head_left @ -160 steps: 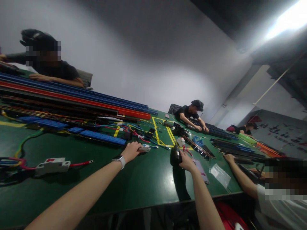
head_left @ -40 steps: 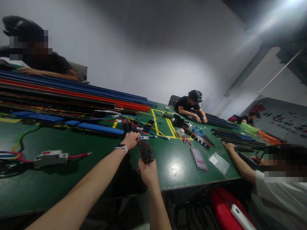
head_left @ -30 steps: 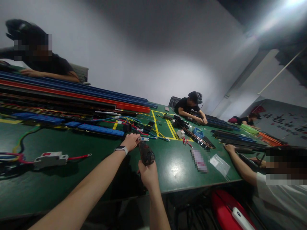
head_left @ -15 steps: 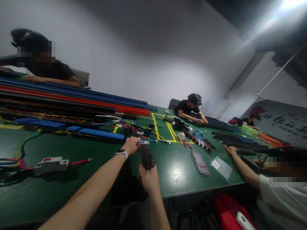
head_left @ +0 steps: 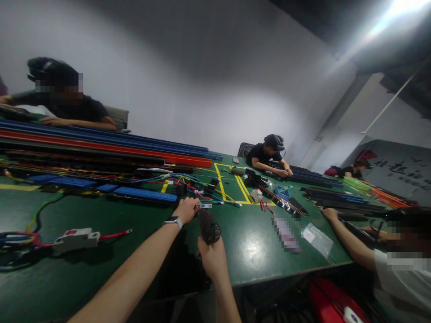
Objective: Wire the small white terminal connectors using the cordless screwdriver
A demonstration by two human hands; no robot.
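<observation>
My left hand, with a white watch on its wrist, is closed on a small white breaker lying on the green table. A blue wire runs from the breaker toward the right. My right hand grips the handle of a dark electric screwdriver, whose tip points at the breaker beside my left fingers. Whether the tip touches it cannot be made out.
A second white breaker with red wires lies at the left. Long red and blue rails, blue strips and loose wires fill the far side. A co-worker's arm rests at the right, near a clear bag. Other people sit further off.
Five seconds ago my right hand held the screwdriver farther right; it has since come in behind the breaker. Over the last second both hands have stayed put while the view drifted slightly.
</observation>
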